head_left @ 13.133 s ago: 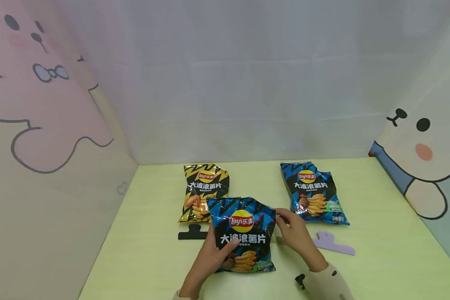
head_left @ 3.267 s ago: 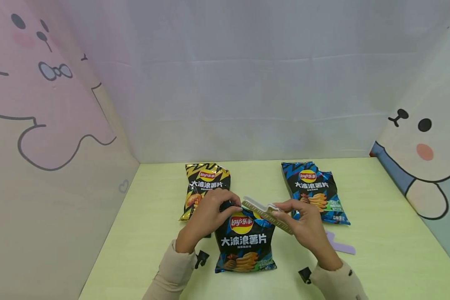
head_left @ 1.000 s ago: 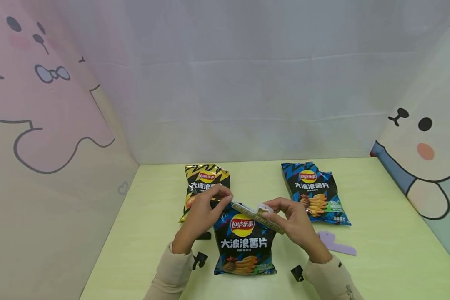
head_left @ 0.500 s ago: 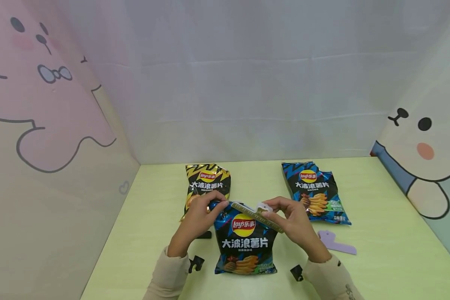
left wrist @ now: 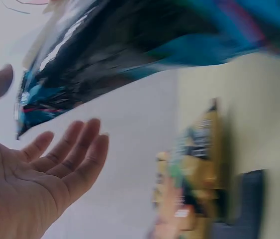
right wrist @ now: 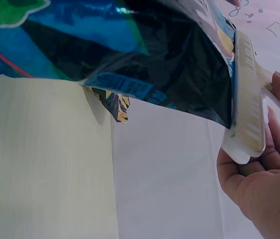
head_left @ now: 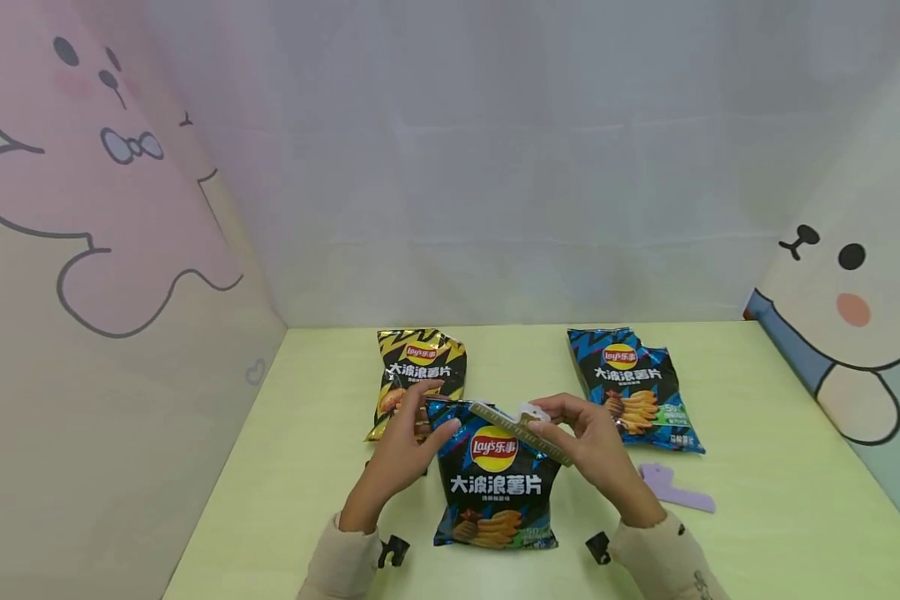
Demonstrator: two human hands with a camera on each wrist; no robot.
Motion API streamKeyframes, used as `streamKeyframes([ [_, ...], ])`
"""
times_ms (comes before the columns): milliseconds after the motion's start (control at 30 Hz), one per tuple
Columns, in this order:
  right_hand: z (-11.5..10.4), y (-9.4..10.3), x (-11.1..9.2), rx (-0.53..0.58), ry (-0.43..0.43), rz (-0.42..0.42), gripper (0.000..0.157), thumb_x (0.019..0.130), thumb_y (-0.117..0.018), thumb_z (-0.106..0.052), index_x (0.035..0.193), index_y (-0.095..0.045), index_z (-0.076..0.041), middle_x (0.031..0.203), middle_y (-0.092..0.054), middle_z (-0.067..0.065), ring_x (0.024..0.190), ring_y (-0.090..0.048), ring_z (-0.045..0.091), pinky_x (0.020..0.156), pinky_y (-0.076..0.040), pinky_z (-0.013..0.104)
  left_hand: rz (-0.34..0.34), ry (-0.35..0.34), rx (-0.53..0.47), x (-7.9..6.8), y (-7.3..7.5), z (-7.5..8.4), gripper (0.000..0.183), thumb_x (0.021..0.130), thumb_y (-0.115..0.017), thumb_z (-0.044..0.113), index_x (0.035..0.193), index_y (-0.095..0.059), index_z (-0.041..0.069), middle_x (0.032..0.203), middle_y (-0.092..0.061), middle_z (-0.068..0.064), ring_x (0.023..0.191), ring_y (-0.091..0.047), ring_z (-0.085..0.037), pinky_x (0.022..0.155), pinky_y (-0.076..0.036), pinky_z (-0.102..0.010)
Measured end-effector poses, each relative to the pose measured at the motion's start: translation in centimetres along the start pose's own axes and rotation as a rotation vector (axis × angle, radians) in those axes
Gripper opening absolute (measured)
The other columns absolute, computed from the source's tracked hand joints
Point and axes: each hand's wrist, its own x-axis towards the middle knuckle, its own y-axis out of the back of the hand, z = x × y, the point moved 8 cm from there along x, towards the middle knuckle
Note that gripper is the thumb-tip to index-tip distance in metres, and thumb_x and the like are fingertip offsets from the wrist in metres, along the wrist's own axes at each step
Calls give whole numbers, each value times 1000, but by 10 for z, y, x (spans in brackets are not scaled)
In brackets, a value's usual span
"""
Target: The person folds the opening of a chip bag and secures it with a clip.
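Observation:
A blue and black chip bag (head_left: pixel 495 485) stands with its printed front toward me in the head view. Across the right part of its top edge sits a white and gold bag clip (head_left: pixel 521 431), slanting down to the right. My right hand (head_left: pixel 591 440) pinches the clip's handle between thumb and fingers. In the right wrist view the clip (right wrist: pixel 246 99) straddles the bag's top edge. My left hand (head_left: pixel 403 450) is at the bag's upper left corner, thumb and fingers spread. In the left wrist view a gap shows between the left hand (left wrist: pixel 35 184) and the bag.
Behind the left hand lies a yellow and black chip bag (head_left: pixel 422 371). Another blue chip bag (head_left: pixel 637 393), torn at the top, lies at the back right. A purple bag clip (head_left: pixel 677 490) rests to the right. A black clip (left wrist: pixel 249 206) is mostly hidden by my left hand.
At first both hands held the bag, without the clip. Later the right hand brought the clip onto the top edge. Just now the left hand has let go of the upper left corner.

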Motion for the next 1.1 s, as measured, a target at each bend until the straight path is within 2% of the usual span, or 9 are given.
streamKeyframes([
  [100, 2, -3, 1, 18, -7, -9, 23, 94, -72, -16, 115, -72, -7, 100, -72, 9, 89, -64, 7, 82, -53, 23, -60, 131, -50, -13, -10, -24, 76, 95, -66, 46, 156, -28, 21, 143, -52, -21, 123, -60, -39, 99, -56, -53],
  [167, 4, -5, 1, 35, -15, -17, 24, 94, -71, -17, 116, -72, -7, 101, -72, 11, 89, -64, 8, 81, -53, 23, -106, 193, -84, -22, -18, -37, 87, 95, -66, 48, 160, -19, 13, 151, -45, -26, 132, -55, -45, 103, -52, -57],
  [233, 7, -7, 1, 46, -29, -23, 25, 94, -72, -18, 117, -72, -7, 102, -72, 14, 89, -64, 8, 81, -54, 23, -157, 233, -105, -28, -27, -46, 97, 93, -66, 51, 161, -12, 9, 155, -41, -27, 135, -51, -48, 105, -50, -59],
  [267, 9, -7, 1, 52, -37, -24, 26, 94, -71, -18, 117, -71, -6, 102, -72, 14, 89, -65, 7, 81, -54, 22, -189, 242, -120, -31, -33, -49, 100, 92, -68, 52, 162, -10, 10, 155, -41, -26, 135, -51, -47, 105, -50, -58],
  [367, 14, -6, -1, 65, -52, -22, 27, 95, -71, -17, 118, -70, -5, 103, -72, 17, 88, -66, 6, 80, -56, 21, -281, 236, -172, -34, -49, -51, 101, 90, -71, 52, 163, -9, 18, 153, -45, -19, 133, -54, -41, 106, -50, -56],
  [467, 17, -5, -3, 88, -50, -26, 28, 96, -69, -16, 120, -69, -3, 105, -71, 20, 87, -68, 6, 80, -57, 21, -327, 219, -223, -35, -61, -50, 95, 89, -73, 49, 161, -15, 27, 149, -51, -12, 129, -58, -31, 105, -51, -54],
  [667, 20, -2, -5, 105, -36, -12, 29, 97, -67, -15, 122, -67, -1, 106, -70, 22, 85, -69, 5, 77, -59, 20, -321, 233, -238, -35, -69, -53, 86, 90, -73, 47, 158, -24, 28, 147, -54, -11, 125, -60, -28, 102, -53, -53],
  [833, 20, 4, -2, 117, -21, 38, 28, 97, -68, -17, 122, -69, -3, 104, -70, 14, 86, -69, 5, 75, -59, 21, -345, 224, -249, -32, -77, -51, 82, 92, -71, 48, 157, -26, 26, 148, -53, -11, 128, -59, -29, 105, -52, -52],
  [1100, 26, 19, -1, 121, -18, 117, 29, 95, -70, -17, 122, -70, -5, 102, -69, -7, 86, -69, 4, 75, -60, 20, -395, 244, -254, -30, -92, -53, 92, 89, -74, 49, 160, -21, 25, 149, -51, -11, 131, -55, -30, 106, -51, -53],
])
